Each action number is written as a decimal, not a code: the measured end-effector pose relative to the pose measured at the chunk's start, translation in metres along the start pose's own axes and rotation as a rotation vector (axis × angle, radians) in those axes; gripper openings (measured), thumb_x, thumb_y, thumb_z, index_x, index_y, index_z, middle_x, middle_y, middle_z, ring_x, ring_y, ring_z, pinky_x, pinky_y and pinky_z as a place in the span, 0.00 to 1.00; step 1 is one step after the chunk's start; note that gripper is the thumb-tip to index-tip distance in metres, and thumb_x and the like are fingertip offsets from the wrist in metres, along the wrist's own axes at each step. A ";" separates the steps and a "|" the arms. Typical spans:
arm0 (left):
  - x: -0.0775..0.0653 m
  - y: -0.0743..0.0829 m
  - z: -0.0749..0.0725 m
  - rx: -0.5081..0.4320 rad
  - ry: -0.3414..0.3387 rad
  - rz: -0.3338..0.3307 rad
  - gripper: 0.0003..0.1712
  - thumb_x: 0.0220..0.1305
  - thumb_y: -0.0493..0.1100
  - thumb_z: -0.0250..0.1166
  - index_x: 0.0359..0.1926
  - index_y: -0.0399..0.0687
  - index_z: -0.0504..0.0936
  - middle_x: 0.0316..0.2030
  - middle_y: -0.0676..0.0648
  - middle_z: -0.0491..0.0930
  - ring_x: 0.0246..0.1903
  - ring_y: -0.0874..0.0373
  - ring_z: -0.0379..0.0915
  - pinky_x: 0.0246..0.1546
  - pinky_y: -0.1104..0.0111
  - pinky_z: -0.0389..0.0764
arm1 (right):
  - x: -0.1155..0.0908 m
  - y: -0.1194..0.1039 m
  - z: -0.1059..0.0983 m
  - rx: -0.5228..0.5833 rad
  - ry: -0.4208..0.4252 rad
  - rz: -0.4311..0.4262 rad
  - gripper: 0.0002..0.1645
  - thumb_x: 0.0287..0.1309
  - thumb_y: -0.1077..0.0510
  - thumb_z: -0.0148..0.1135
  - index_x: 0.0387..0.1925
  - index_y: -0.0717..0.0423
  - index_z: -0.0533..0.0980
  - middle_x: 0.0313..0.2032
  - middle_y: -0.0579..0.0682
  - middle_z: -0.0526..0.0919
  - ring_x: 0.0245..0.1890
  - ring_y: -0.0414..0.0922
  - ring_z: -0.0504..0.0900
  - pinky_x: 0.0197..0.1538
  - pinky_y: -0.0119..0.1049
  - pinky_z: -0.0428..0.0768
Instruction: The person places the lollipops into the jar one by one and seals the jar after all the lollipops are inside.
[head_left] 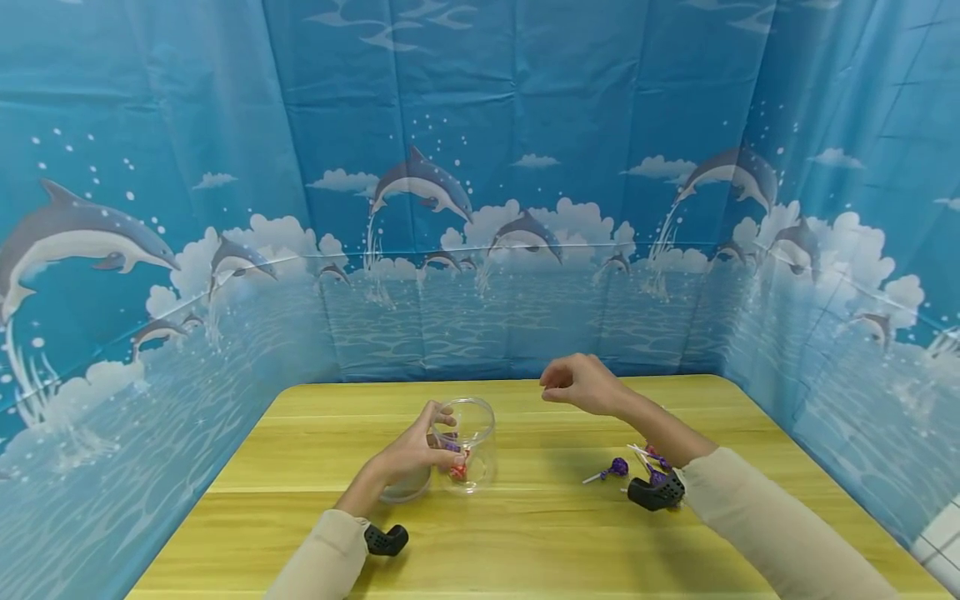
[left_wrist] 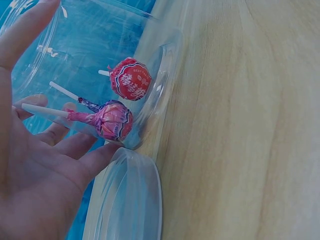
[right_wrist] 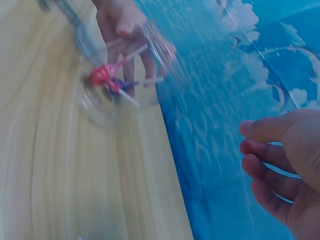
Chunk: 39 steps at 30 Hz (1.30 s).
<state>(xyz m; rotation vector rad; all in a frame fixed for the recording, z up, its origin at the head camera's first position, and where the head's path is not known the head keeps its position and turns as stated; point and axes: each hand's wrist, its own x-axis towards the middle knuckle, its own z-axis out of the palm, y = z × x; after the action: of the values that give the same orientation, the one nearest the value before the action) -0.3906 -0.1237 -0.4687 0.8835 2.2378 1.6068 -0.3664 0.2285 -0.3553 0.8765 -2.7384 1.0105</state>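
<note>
i'm seemingly filling the clear jar (head_left: 481, 454) — left hand (head_left: 411, 448) clamped round it, right hand (head_left: 585, 386) hovering empty, fingers loosely curled — next probably needing to pinch a loose purple lollipop (head_left: 618, 467).

1 head view looks forward and down; 2 nearer wrist views share the clear jar (head_left: 482, 457).

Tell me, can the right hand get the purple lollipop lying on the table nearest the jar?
Probably yes. The right hand looks empty, and that purple lollipop lies uncovered on the table. Nothing seems to block the way; the hand would just need to come down and back.
</note>
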 end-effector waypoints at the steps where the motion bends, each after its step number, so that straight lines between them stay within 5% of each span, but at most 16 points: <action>1: 0.000 0.000 0.000 -0.001 -0.001 0.004 0.47 0.65 0.43 0.72 0.76 0.49 0.54 0.68 0.36 0.61 0.52 0.45 0.75 0.45 0.54 0.82 | -0.003 0.003 -0.003 -0.002 0.004 0.005 0.08 0.67 0.61 0.69 0.45 0.59 0.85 0.38 0.46 0.87 0.37 0.44 0.86 0.41 0.44 0.84; 9: -0.004 -0.002 -0.001 -0.056 -0.005 -0.013 0.45 0.66 0.42 0.73 0.74 0.45 0.54 0.69 0.33 0.59 0.54 0.43 0.75 0.43 0.52 0.84 | -0.026 0.033 -0.021 -0.035 0.040 0.076 0.07 0.68 0.61 0.69 0.45 0.59 0.84 0.37 0.46 0.87 0.39 0.49 0.87 0.42 0.44 0.83; 26: -0.007 -0.001 -0.003 -0.005 0.000 -0.006 0.46 0.65 0.46 0.73 0.74 0.47 0.55 0.68 0.35 0.62 0.51 0.45 0.75 0.44 0.54 0.83 | -0.083 0.098 -0.049 -0.060 0.094 0.242 0.16 0.70 0.56 0.67 0.50 0.64 0.82 0.41 0.52 0.87 0.43 0.52 0.85 0.44 0.51 0.83; 39: -0.001 -0.001 -0.002 -0.017 -0.008 -0.016 0.47 0.63 0.47 0.76 0.74 0.50 0.56 0.68 0.37 0.62 0.53 0.45 0.76 0.45 0.53 0.83 | -0.102 0.163 -0.043 -0.174 0.208 0.412 0.22 0.70 0.52 0.66 0.51 0.70 0.80 0.42 0.62 0.85 0.43 0.61 0.83 0.42 0.55 0.81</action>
<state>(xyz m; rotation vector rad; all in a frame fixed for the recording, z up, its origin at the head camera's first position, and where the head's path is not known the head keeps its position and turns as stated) -0.3916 -0.1259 -0.4687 0.8639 2.2167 1.6097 -0.3750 0.4049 -0.4425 0.1701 -2.8238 0.8393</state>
